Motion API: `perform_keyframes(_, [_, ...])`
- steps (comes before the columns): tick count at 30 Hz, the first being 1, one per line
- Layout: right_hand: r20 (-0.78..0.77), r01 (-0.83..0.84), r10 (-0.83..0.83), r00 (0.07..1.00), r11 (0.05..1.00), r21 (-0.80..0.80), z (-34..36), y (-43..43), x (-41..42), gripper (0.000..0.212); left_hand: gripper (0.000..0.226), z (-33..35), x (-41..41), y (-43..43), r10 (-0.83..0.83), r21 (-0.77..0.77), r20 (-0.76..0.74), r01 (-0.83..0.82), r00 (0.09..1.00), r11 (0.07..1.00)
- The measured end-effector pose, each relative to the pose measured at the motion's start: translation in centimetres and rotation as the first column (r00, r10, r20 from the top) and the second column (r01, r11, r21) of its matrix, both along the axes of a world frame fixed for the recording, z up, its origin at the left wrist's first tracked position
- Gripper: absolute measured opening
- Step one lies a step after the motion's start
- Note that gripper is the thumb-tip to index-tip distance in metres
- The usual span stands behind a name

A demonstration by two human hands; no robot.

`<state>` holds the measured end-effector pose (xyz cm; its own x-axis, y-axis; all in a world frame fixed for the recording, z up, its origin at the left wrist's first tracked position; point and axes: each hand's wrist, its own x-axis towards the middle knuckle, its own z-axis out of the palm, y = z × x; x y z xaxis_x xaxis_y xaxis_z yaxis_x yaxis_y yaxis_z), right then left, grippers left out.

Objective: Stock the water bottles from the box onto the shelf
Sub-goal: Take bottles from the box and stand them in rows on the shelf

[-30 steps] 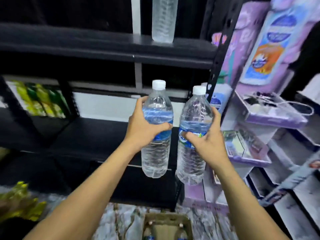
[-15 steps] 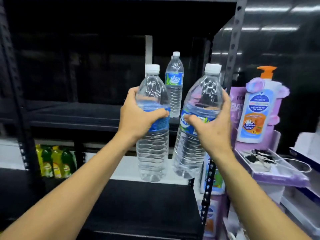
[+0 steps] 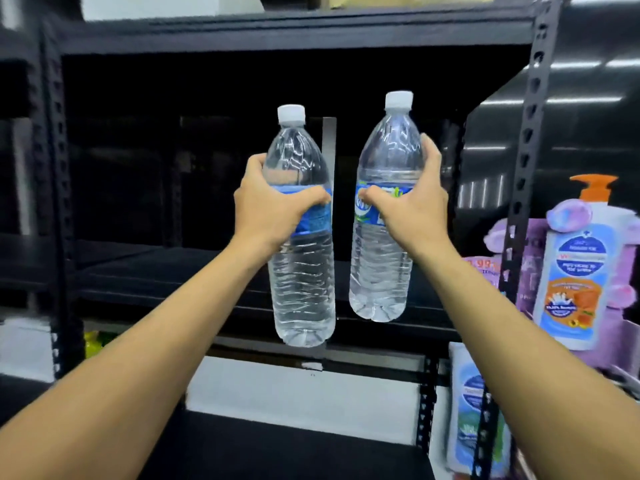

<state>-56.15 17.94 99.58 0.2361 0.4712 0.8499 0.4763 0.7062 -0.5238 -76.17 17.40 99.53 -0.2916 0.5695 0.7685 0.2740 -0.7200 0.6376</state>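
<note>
Dim shop aisle, all black metal racking (image 3: 526,168) with punched uprights, and the edges of the shot are pretty smeared. Closest to the camera are two bare forearms coming up from the bottom corners, cut off before the elbows. The left hand (image 3: 273,213) is wrapped round the middle of the left bottle (image 3: 301,289), thumb across the front and fingers curled behind. The right hand (image 3: 412,209) grips the right bottle (image 3: 381,271) the same way, a bit higher up. So that's two clear water bottles, each with one white cap, near upright with the tops leaning slightly apart, close together but not touching. Each has a blue label that's mostly covered by the hand, so I can't read the brand. Both are held up in the air in front of the middle shelf (image 3: 156,271), with the left bottle's base hanging lower than the shelf's front edge. A pale vertical strip (image 3: 329,150) shows behind, between them. The back of the bay is too dark to make out. Off right, past the upright, there's one big pump bottle (image 3: 571,271) with an orange top on a purple display (image 3: 512,237). Below it is a blurry pouch (image 3: 474,410), and something yellow (image 3: 91,341) peeks out at lower left.
</note>
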Motion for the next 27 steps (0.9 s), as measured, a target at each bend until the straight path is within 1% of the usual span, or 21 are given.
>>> perform_keyframes(3, [-0.002, 0.029, -0.029, 1.000, 0.999, -0.016, 1.0, 3.6, -2.3, 0.104, 0.072, 1.4, -2.0, 2.9, -0.011, 0.013, -0.009, 0.012, 1.000, 1.000])
perform_keyframes(9, [-0.031, 0.149, -0.153, 0.988, 0.982, -0.112, 0.0, 10.5, -7.6, 0.111, 0.064, 3.8, -6.5, 9.6, -0.024, -0.006, -0.069, 0.024, 0.997, 1.000])
perform_keyframes(12, [-0.044, 0.191, -0.199, 0.979, 0.971, -0.146, 0.1, 13.4, -9.2, 0.109, 0.063, 4.9, -8.7, 13.2, -0.019, -0.005, -0.087, 0.018, 0.996, 1.000])
perform_keyframes(15, [-0.011, 0.266, -0.274, 0.962, 0.944, -0.194, -0.3, 15.4, -10.5, 0.108, 0.067, 5.0, -10.8, 17.0, -0.028, -0.025, -0.108, 0.025, 0.994, 0.999])
perform_keyframes(18, [0.035, 0.371, -0.371, 0.928, 0.911, -0.181, -0.9, 16.9, -11.9, 0.110, 0.072, 3.9, -12.1, 20.7, -0.028, -0.053, -0.135, 0.021, 0.990, 0.998])
perform_keyframes(20, [0.045, 0.410, -0.409, 0.911, 0.894, -0.180, -1.2, 17.7, -12.7, 0.110, 0.074, 3.2, -12.9, 22.8, -0.032, -0.077, -0.135, 0.022, 0.990, 0.997])
perform_keyframes(23, [0.033, 0.408, -0.409, 0.912, 0.896, -0.174, -1.8, 18.4, -13.6, 0.111, 0.074, 2.9, -13.7, 25.2, -0.056, -0.113, -0.080, 0.046, 0.995, 0.992])
perform_keyframes(27, [-0.006, 0.376, -0.382, 0.924, 0.912, -0.166, -2.5, 19.5, -14.1, 0.113, 0.076, 2.4, -13.9, 27.1, -0.086, -0.087, -0.125, 0.075, 0.988, 0.993])
